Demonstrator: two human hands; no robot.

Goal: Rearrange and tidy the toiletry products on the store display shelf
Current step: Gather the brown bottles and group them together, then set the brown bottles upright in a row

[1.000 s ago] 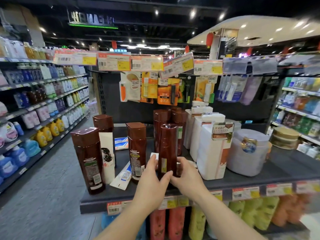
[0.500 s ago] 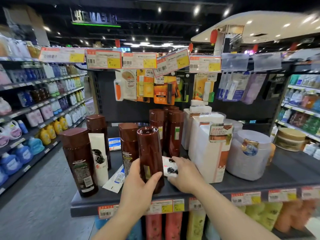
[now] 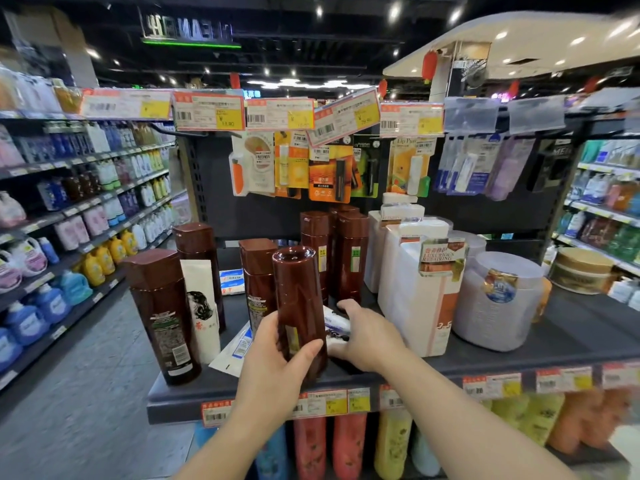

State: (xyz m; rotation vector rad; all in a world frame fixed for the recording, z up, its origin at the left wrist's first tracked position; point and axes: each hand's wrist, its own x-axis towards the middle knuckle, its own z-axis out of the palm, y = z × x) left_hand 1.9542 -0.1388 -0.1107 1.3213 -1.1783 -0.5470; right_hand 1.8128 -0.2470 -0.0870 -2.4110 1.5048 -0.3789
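Your left hand (image 3: 273,368) wraps a tall brown bottle (image 3: 299,306) near the front edge of the dark display shelf (image 3: 571,344), thumb across its near face and fingers curled round its left side, apparently holding it aside so the other hand can reach past. Whether its base rests on the shelf or hangs just above cannot be told. Your right hand (image 3: 367,336), just right of the bottle, closes its fingers over a small white box (image 3: 337,329) lying flat behind it, likely the stray item being cleared. To the left stand 3 more brown bottles, the nearest (image 3: 162,317) with a white tube (image 3: 202,306) upright just beside it, and a flat white-and-blue packet (image 3: 235,351) lies on the shelf between them and your left hand. Farther back a cluster of like brown bottles (image 3: 349,258) crowds the lane behind the box, and a large white pack (image 3: 415,299) hems your right hand from the right, beside a pale round tub (image 3: 498,306). Little room is left to lift the box; taking it up and toward you looks safest.
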